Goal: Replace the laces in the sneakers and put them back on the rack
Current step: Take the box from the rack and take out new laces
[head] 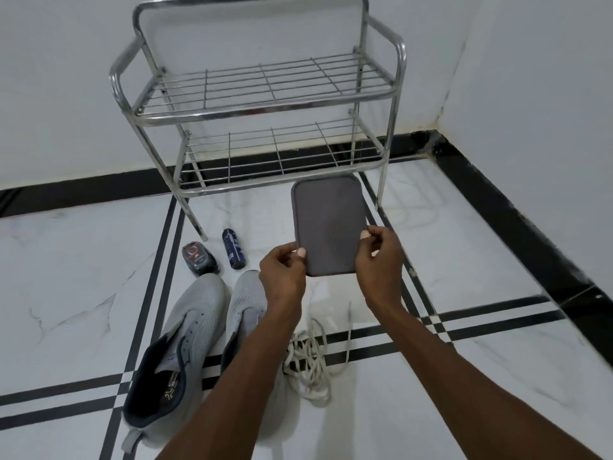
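At the bottom edge, around 6 o'clock, two bare forearms reach forward over a white marble floor (497,247) crossed by black stripes. Toward 7 o'clock lie two grey mesh sneakers (185,336) side by side, toes pointing away, their eyelets without laces; the left one shows a dark lining and heel tab, and the right one is partly hidden behind the left forearm. Just right of them, near 6 o'clock, a loose tangle of off-white laces (310,363) rests on the floor between the forearms, one strand trailing away toward the right arm. Near the centre, both hands hold a flat, dark grey tray (328,224) with rounded corners: the left hand (282,273) pinches its near left corner with thumb on top, and the right hand (378,257) pinches its near right edge the same way, fingers curled beneath. Left of the tray, around 9 o'clock from it, a dark blue spray can (234,249) lies on its side beside a small dark container with a red ring on its label (198,257). Farther off, at 12 o'clock, a chrome two-tier wire shoe rack (265,104) stands against the white wall, both shelves bare.
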{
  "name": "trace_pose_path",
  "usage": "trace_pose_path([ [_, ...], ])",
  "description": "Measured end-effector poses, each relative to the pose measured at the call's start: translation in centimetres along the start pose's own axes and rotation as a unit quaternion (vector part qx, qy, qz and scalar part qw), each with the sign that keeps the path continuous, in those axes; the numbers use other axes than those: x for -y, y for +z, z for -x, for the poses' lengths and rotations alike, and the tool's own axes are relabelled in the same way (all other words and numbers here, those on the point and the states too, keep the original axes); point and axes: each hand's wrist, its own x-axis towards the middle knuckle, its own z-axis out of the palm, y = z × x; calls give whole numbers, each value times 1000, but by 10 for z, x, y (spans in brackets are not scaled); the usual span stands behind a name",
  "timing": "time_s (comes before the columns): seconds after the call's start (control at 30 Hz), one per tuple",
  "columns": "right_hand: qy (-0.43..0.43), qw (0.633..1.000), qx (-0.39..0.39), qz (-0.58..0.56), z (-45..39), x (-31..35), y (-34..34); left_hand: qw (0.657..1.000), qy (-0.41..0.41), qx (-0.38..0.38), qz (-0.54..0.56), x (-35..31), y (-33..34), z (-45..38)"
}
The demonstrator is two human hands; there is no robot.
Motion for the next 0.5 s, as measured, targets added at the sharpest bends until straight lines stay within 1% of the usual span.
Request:
trace_pose_path([
  [0.07,-30,999,-41,-16,-10,18,-2,999,32,13,24,-20,4,1],
  [0.17,-49,997,-55,-30,-34,43,0,996,68,12,55,-54,9,-10],
  [0.27,-17,999,-26,-38,-64,68,9,995,69,20,65,-85,16,-31],
  [0.37,30,998,4,-50,-96,84,17,996,51,48,62,-102,27,-54],
  [0.43,39,998,22,-46,-117,86,19,994,53,68,66,-110,37,-65],
  [0.5,50,997,34,-44,-137,89,21,993,55,67,78,-122,48,-76],
])
